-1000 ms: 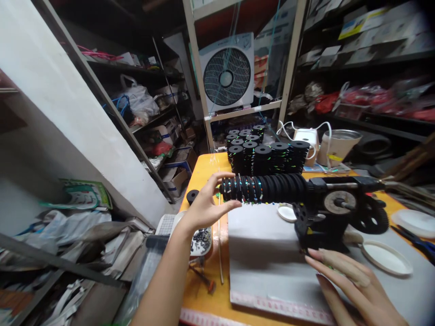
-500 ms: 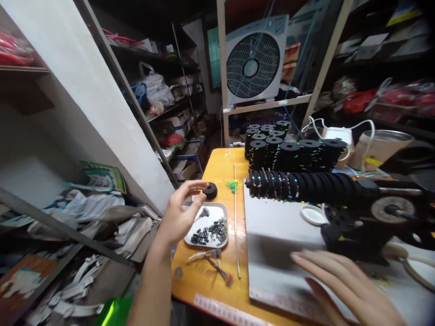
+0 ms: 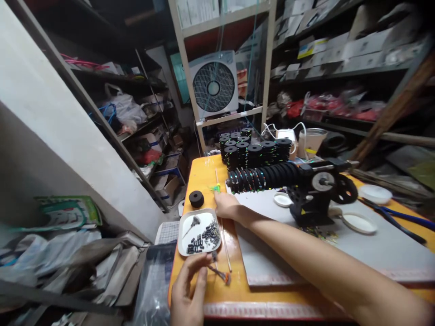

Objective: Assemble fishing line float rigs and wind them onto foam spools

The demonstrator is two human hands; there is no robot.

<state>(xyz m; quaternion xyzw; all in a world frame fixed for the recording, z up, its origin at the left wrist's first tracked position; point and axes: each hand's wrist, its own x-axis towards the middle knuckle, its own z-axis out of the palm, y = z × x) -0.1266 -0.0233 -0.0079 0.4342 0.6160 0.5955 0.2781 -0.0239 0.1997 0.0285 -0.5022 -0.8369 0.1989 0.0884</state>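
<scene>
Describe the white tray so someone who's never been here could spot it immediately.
On the orange-yellow table, find the gray board. The white tray sits left of it, nearer than the short black cylinder. Unlike the round white dishes farther right, it is squarish with rounded corners and holds small dark pieces.

The right hand (image 3: 227, 205) is sitting by a green tuft (image 3: 216, 187) at the white tray's (image 3: 186, 221) one o'clock, the left hand (image 3: 189, 287) at six.

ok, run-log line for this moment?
right hand: at bright-green bundle on thin pale rod, grip unclear | left hand: by white rounded-square tray | black ribbed cylinder: untouched
</scene>
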